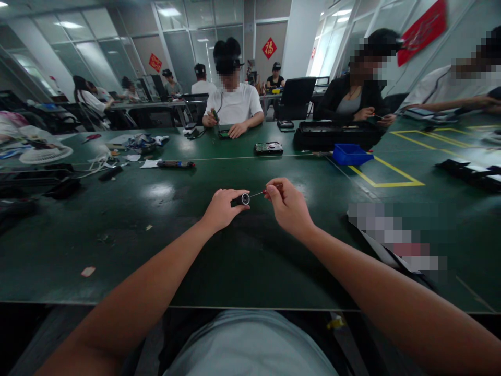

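My left hand (221, 210) is closed round a small black cylinder with a silver-ringed round end (245, 199); the end faces me, and the fingers cover much of its body. Between the fingertips of my right hand (289, 208) is a thin screwdriver (257, 194) with a metal shaft and a bit of red at its handle. Its shaft points left and its tip reaches the edge of the cylinder's ringed end; I cannot tell whether it is inserted. Both hands are held over the green table (250, 261), a little way in from its front edge.
Beyond my hands lie a hard drive (268, 148), a blue bin (351, 154) and a long black case (338, 136). A dark pen-shaped tool (176, 164) is farther left, near cables and a white fan (46, 153). Co-workers sit across the table.
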### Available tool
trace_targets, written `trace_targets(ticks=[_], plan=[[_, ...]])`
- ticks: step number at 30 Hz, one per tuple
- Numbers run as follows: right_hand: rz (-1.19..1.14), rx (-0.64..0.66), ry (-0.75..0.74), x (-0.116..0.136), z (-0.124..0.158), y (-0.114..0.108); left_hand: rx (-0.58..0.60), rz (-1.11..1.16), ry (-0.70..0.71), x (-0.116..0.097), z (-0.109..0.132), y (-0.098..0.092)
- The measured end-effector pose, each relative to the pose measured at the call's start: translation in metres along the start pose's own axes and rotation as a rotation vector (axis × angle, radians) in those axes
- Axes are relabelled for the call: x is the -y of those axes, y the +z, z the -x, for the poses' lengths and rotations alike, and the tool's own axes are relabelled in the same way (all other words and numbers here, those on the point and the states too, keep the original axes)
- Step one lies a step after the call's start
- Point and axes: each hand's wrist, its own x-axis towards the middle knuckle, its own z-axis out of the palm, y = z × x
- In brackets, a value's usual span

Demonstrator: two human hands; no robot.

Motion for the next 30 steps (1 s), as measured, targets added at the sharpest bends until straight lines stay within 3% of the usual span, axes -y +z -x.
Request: trace_targets(ticks=[4,14,30], plan=[[-0.006,0.028,-0.022,0.0008,0.0008,0.0010,0.017,-0.008,-0.003,-0.0005,0.0005,0.0013],[-0.066,0.007,0.114,-0.0046,-0.0038,-0.0011,0.046,-0.007,-0.019,0.0003,0.0003,0.0007],[0.006,0.004,0.075,-0.0040,-0.0038,-0.0038,0.076,-0.017,-0.008,-0.0015,0.0001,0.0004]])
